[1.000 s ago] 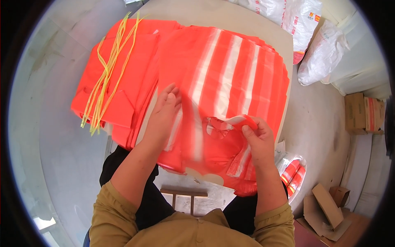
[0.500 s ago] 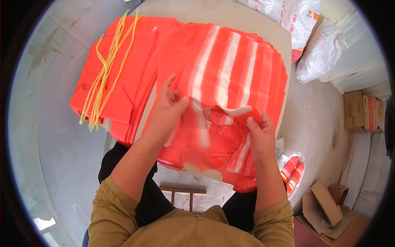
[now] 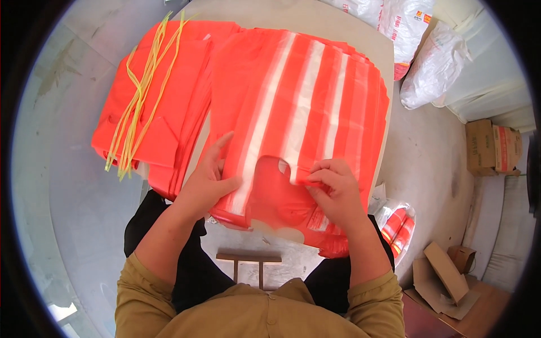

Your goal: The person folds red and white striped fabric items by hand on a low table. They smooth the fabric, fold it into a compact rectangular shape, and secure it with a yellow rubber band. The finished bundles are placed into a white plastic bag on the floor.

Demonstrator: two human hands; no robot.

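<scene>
A thick pile of red plastic bags with white stripes (image 3: 301, 90) lies before me, its top sheet spread fairly flat. At the near end that sheet has a rounded cut-out, with bunched red plastic showing below. My right hand (image 3: 337, 188) pinches the sheet beside the cut-out, thumb against fingertips. At the left edge, my left hand (image 3: 209, 181) rests with its thumb on the plastic and its fingers stretched apart. Left of the pile is a second stack of folded red plastic (image 3: 163, 79), with several yellow strings (image 3: 147, 84) lying across it.
The pale tabletop (image 3: 276, 12) shows behind the piles. On the floor to the right are white sacks (image 3: 434, 65), cardboard boxes (image 3: 482, 149), an opened carton (image 3: 445, 281) and a clear bag of red rolls (image 3: 399, 228). A wooden bar (image 3: 248, 258) sits between my legs.
The lifted near edge of the top bag now lies flatter, and its cut-out shows. Both hands have come closer to me; my right hand has moved left and pinches the edge by the cut-out.
</scene>
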